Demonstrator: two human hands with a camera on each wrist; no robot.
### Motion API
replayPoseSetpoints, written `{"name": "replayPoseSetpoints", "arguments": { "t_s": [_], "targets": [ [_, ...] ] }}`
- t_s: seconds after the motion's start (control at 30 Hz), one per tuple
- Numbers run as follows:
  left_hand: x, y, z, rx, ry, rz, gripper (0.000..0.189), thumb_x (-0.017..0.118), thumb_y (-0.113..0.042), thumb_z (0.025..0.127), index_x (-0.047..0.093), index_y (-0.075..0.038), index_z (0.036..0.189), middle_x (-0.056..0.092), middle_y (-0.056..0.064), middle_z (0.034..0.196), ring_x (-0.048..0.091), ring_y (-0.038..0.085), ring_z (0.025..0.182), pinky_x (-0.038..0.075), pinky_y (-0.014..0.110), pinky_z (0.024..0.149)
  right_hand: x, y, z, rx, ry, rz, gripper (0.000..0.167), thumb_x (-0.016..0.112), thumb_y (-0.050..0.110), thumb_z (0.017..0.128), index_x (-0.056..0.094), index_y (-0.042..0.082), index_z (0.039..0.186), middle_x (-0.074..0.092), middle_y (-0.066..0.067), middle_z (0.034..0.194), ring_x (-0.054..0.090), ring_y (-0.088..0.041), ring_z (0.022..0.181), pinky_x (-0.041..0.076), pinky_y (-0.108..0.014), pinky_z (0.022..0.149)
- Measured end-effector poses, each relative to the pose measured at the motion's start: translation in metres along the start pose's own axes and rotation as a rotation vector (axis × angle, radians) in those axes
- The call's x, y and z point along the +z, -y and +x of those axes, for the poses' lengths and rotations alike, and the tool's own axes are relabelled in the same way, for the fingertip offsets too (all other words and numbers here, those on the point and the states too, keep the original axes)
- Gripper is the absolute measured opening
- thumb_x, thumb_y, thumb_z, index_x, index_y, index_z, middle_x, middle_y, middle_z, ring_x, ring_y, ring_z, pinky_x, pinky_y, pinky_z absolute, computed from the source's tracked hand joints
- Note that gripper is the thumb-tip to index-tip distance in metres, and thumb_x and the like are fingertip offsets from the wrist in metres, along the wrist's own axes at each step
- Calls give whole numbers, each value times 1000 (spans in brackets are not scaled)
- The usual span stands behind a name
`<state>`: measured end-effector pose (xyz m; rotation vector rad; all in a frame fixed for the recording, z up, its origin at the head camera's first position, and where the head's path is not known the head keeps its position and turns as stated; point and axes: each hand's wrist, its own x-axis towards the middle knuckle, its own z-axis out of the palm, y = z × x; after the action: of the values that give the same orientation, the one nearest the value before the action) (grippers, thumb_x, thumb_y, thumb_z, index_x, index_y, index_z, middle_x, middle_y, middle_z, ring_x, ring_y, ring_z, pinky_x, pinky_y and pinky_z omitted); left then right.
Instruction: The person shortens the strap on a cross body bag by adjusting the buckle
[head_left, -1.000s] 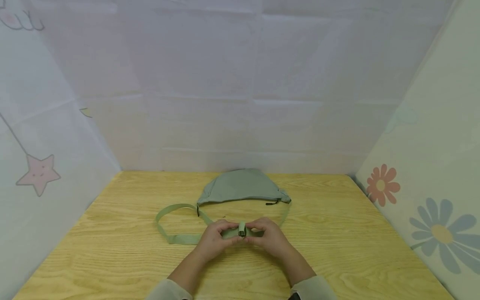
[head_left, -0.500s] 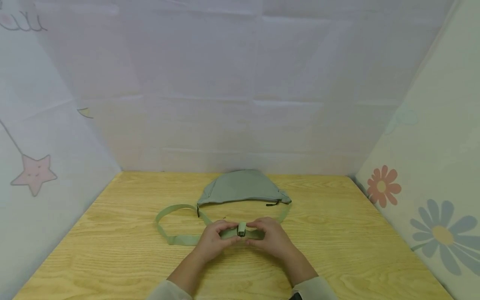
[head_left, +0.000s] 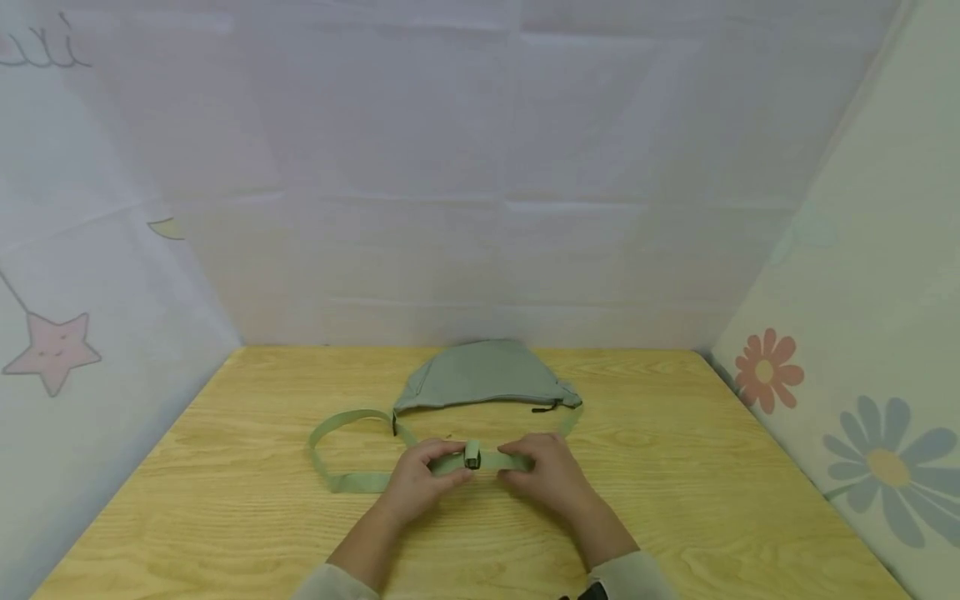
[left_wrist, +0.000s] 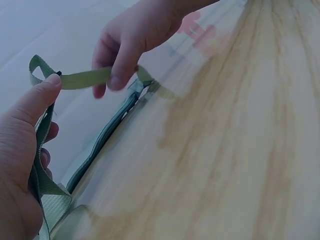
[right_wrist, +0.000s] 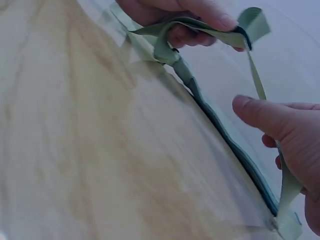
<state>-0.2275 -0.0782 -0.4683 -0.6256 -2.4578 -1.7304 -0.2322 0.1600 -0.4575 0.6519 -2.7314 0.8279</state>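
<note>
A light green webbing strap [head_left: 491, 460] runs between my two hands, raised above the table. Where it passes through a small dark slider buckle [head_left: 472, 462], the webbing stands up in a short loop [right_wrist: 254, 22]. My left hand [head_left: 420, 479] pinches the strap beside the buckle, thumb on top in the left wrist view. My right hand [head_left: 546, 471] pinches the strap a short way to the right of the buckle. Behind the hands lies a grey-green waist bag [head_left: 483, 375], its zip edge facing me. The strap joins both ends of the bag.
A slack curve of strap [head_left: 318, 450] lies on the wooden table [head_left: 247, 517] left of my left hand. A black zip pull [head_left: 545, 408] hangs at the bag's right end. Printed cloth walls [head_left: 480, 208] enclose the table at the back and both sides.
My hands have drawn apart: the left shifted left with the buckle, the right moved slightly right. A longer flat stretch of strap now shows between buckle and right hand. The bag stays put.
</note>
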Motion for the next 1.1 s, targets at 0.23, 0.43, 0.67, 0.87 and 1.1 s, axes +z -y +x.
{"name": "replayPoseSetpoints", "arguments": {
  "t_s": [0.23,0.43,0.67,0.87,1.1],
  "targets": [
    [-6,0,0,-18,23,-45,38,78,-21,83,70,-7,118,70,9,114,62,24,108,48,23,92,-14,3,0,155,91,273,44,81,33,80,72,12,117,64,3,96,49,-9,81,42,-22,68],
    [-12,0,-1,-62,19,-77,39,78,-19,84,69,-5,120,68,12,117,61,26,110,48,22,90,-16,9,-1,126,89,306,41,82,27,80,71,13,117,67,1,106,55,-10,91,46,-22,74],
    [-17,3,0,-67,24,-69,42,77,-22,85,68,-4,121,68,12,119,60,27,112,48,22,92,-16,14,-2,83,69,286,38,82,25,80,72,12,114,65,2,94,48,-6,75,44,-21,64],
    [-18,4,0,-72,34,-84,43,77,-19,84,67,-1,122,67,14,119,60,23,110,47,20,91,-15,14,-2,136,52,335,35,81,27,81,73,15,113,64,2,93,50,-6,76,46,-21,65],
    [-19,2,-1,-56,58,-99,43,76,-18,86,65,1,123,65,17,121,60,17,109,47,21,91,-16,17,-2,131,61,382,35,80,26,81,73,13,113,63,0,94,49,-6,77,45,-22,68]
  ]
}}
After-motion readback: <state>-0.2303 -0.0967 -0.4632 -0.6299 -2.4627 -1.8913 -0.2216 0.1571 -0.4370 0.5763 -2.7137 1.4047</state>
